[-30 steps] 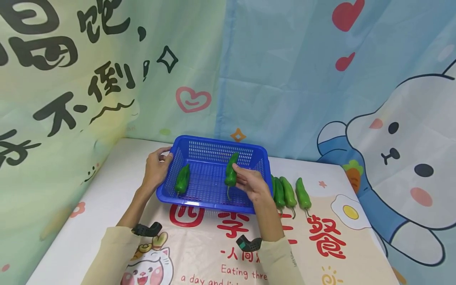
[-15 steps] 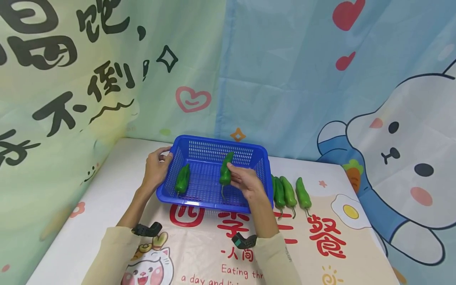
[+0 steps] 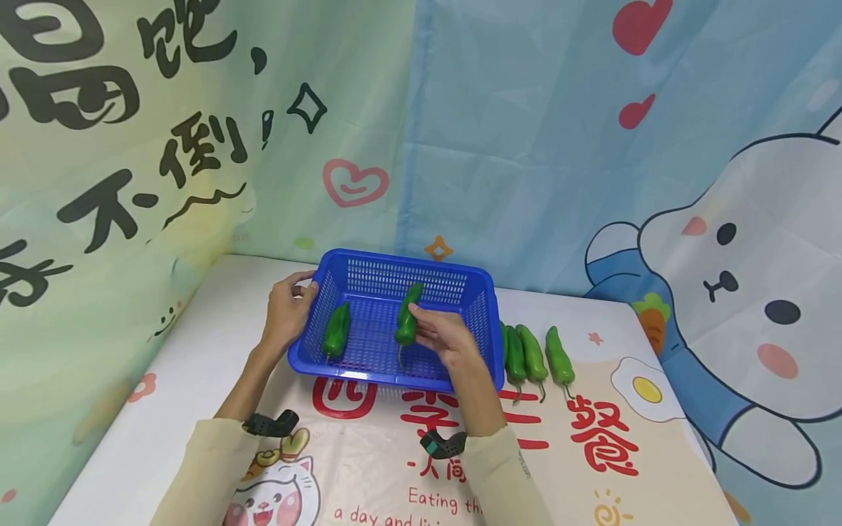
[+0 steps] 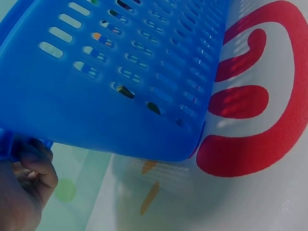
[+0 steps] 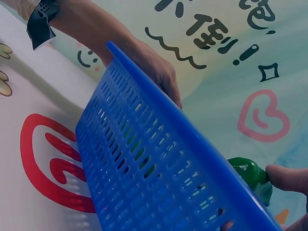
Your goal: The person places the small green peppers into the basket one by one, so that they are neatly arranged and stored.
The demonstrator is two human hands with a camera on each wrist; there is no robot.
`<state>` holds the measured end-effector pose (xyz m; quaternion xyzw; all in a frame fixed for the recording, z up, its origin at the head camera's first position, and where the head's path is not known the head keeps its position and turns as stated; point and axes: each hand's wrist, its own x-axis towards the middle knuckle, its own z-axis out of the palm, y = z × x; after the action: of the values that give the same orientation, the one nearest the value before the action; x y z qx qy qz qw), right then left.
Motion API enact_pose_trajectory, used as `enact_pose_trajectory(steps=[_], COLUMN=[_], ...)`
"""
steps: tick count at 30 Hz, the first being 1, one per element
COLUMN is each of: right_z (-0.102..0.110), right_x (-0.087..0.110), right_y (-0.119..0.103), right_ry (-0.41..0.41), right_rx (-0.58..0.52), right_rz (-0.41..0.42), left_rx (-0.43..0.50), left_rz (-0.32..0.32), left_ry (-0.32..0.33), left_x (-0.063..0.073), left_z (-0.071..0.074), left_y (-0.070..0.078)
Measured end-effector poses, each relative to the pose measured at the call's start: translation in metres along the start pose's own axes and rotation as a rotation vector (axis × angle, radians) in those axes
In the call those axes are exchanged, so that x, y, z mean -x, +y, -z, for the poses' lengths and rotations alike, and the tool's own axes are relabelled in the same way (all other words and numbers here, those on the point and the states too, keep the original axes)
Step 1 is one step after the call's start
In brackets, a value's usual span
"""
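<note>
My left hand [image 3: 287, 314] grips the left rim of a blue plastic basket [image 3: 395, 381]; in the left wrist view its curled fingers [image 4: 41, 168] show at the rim. Over the basket's interior, my right hand [image 3: 449, 337] pinches a green pepper [image 3: 405, 321] between thumb and fingers, its stem pointing down toward me. The right wrist view shows that same pepper [image 5: 248, 172] above the rim, with the thumb [image 5: 287, 178] against it. Another green pepper [image 3: 337, 332] lies inside the basket at the left.
Right of the basket, several green peppers [image 3: 533, 354] lie on the printed tablecloth [image 3: 395, 467], one [image 3: 559, 358] set a little apart. The basket's right wall partly hides the nearest of them. A printed curtain [image 3: 526, 146] hangs behind the table.
My right hand has moved left across the basket, carrying the pepper toward its middle. The left hand, the basket and the other peppers have stayed in place.
</note>
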<state>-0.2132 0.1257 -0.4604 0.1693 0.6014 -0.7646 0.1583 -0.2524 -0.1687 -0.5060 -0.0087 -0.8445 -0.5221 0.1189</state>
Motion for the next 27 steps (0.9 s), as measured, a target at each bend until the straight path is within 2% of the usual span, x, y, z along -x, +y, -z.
enact_pose_trajectory(steps=[27], right_z=[-0.025], right_x=[-0.009], right_y=[0.004], right_ry=[-0.021], right_rx=[0.054], right_rz=[-0.042], left_rx=[0.004], left_rz=[0.010], left_ry=[0.006], left_x=[-0.001], left_z=[0.000], left_y=[-0.001])
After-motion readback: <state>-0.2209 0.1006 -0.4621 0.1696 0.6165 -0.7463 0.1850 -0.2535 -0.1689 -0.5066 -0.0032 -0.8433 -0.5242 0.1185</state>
